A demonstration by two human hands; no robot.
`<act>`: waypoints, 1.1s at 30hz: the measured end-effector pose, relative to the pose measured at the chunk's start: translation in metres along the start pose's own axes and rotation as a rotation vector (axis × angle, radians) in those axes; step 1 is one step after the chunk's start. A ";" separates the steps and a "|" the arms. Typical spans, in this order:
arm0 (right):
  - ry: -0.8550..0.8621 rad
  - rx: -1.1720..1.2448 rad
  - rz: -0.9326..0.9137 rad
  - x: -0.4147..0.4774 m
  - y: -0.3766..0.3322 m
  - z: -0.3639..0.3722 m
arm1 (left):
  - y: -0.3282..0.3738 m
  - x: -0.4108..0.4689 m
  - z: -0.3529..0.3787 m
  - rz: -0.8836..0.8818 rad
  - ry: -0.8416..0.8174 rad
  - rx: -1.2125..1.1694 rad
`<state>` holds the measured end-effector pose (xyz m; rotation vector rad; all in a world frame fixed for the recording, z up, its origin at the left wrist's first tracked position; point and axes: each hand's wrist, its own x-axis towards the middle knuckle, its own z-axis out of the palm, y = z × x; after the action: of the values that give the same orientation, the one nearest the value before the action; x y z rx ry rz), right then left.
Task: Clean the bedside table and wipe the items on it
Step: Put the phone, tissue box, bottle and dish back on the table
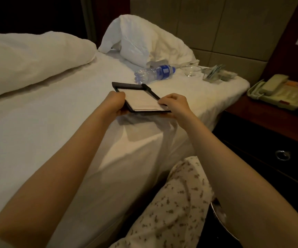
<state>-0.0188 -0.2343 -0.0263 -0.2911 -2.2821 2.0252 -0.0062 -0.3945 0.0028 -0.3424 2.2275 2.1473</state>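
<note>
Both hands grip black notepad tray [135, 96] over bed [55, 113]: left hand [116, 102] fingers curled on left edge, right hand [174, 104] pinching paper [141, 101] (bottle [155, 73] lies beyond).

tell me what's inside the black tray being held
A stack of white paper fills the black tray. The left hand grips its left edge and the right hand pinches its near right corner, hiding those parts. Anything beneath the paper is covered.
</note>
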 end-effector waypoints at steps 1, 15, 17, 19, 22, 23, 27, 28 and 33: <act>0.016 0.012 0.007 -0.001 0.002 -0.012 | 0.000 0.001 0.011 0.004 -0.022 0.008; 0.344 0.181 0.090 -0.034 0.024 -0.162 | -0.007 -0.017 0.165 -0.013 -0.384 0.060; 0.405 0.182 0.114 -0.043 0.029 -0.180 | -0.013 -0.022 0.186 -0.016 -0.437 0.062; 0.467 0.194 0.156 -0.054 0.034 -0.197 | -0.018 -0.029 0.205 -0.021 -0.496 0.074; 0.552 0.228 0.222 -0.072 0.041 -0.224 | -0.024 -0.038 0.236 -0.042 -0.589 0.139; 0.587 0.235 0.230 -0.079 0.043 -0.233 | -0.026 -0.043 0.247 -0.052 -0.617 0.164; 0.747 0.229 0.217 -0.104 0.046 -0.266 | -0.028 -0.065 0.288 -0.077 -0.706 0.247; 0.788 0.227 0.210 -0.109 0.046 -0.274 | -0.027 -0.072 0.297 -0.072 -0.730 0.281; 0.937 0.264 0.237 -0.136 0.057 -0.312 | -0.022 -0.100 0.337 -0.023 -0.860 0.472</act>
<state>0.1762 0.0505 -0.0344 -1.2170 -1.4331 1.6822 0.0509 -0.0479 -0.0179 0.4769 2.0304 1.2783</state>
